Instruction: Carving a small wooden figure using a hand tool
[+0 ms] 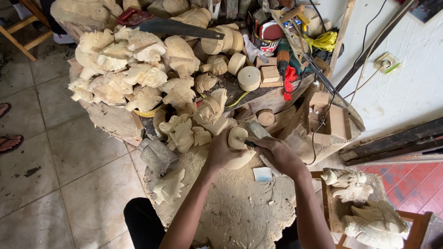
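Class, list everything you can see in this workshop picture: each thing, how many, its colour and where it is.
carved wooden pieces: many, pale cream, heaped on the bench top
round wooden blocks: several, pale, behind the heap
handsaw: one, dark blade, red handle, across the heap
mallet: one, grey, left bench edge
wooden piece: one, pale, held on the sawdusty stump
chisel: one, grey, against that piece
finished carvings: a few, pale, lower right crate
left hand: grips the wooden piece
right hand: holds the chisel

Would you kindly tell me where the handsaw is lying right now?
In the head view the handsaw lies near the top edge, left of centre, resting across the heap of pale wood carvings, its red handle at the left and its blade pointing right toward the tin.
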